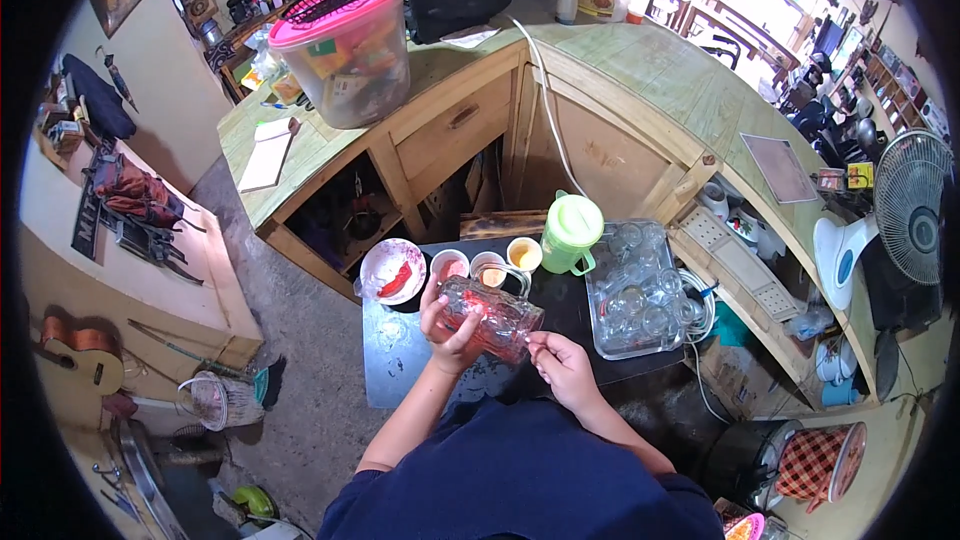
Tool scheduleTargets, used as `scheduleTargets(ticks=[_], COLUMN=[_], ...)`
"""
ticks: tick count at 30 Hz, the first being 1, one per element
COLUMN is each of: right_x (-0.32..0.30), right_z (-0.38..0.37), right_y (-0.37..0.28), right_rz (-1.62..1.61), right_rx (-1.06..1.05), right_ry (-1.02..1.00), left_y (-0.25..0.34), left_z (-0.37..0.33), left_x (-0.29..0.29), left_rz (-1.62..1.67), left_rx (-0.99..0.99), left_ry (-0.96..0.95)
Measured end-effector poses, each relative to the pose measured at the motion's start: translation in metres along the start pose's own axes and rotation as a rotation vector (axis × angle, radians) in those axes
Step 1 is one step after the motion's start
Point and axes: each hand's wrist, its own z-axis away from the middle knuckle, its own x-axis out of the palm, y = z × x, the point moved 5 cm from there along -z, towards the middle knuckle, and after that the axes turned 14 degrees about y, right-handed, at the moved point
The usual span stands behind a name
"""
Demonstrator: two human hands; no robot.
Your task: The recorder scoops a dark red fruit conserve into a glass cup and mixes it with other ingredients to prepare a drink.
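My left hand (452, 335) is wrapped round a clear glass jar (495, 320), tilted on its side above the low table, with red showing in it. At the jar's right end, my right hand (562, 368) pinches its fingers together; what they grip is too small to make out. Behind the jar are cups holding pink (449, 266), orange (490, 275) and yellow (523, 255) contents. A white bowl (393, 271) with something red in it sits left of them. To their right stands a light green lidded pitcher (573, 230).
On the right of the dark low table (400, 375) is a clear tray (640, 345) crowded with glassware. A white cable (548, 105) hangs from the wooden counter (640, 70), beside the pitcher. A pink-lidded plastic bucket (350, 70) stands on the counter. At far right is a fan (912, 190).
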Motion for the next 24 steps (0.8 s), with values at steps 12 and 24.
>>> scheduleTargets(ticks=[12,24], right_x=[0.006,0.004], right_z=[0.002,0.003], right_y=[-0.004,0.005], right_rz=[0.038,0.018], right_rx=[-0.064,0.023], right_ry=[-0.011,-0.047], left_y=[0.011,0.017], left_z=[-0.005,-0.009], left_x=[-0.001,-0.001], left_rz=[0.023,0.038], left_rx=[0.087,0.098], left_ry=[-0.014,0.0])
